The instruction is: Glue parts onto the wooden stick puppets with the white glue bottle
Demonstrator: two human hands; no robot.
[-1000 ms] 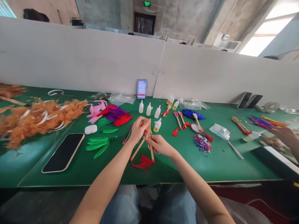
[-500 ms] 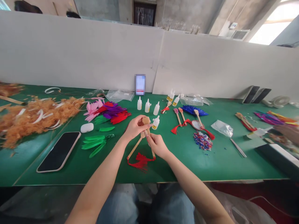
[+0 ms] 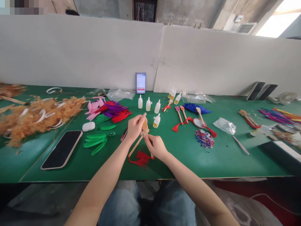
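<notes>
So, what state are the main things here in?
Wooden sticks, held between left hand and right hand
Red tassels, spread out
Near phone, flat, unlit
Far phone, upright, lit
White case, shut
White bottles, standing
Green feathers, fanned out
Coloured bits, loose, heaped
Clear bag beside these, crumpled

No legible text or numbers.
</notes>
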